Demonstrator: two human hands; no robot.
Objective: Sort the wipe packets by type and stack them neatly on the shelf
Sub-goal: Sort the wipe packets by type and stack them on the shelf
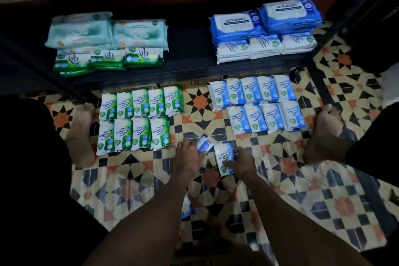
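The blue Fragrance Antibacterial Wipes packet (223, 155) lay on the patterned tile floor (323, 190) between the person's feet, with the right hand (240, 163) curled round its lower right edge. It looked light, soft and slick-skinned, likely to bow if taken by a corner, so a hold across both long sides seemed safest. Just beside it, a tilted blue packet (205, 142) touched the thumb side of the left hand (186, 154); whether that hand gripped it could not be told. A third blue packet (187, 209) showed partly under the left forearm. Farther out, green Pine packets (133, 121) and blue Fragrance rows (259, 103) lay sorted before the dark shelf (190, 65), already part stocked.
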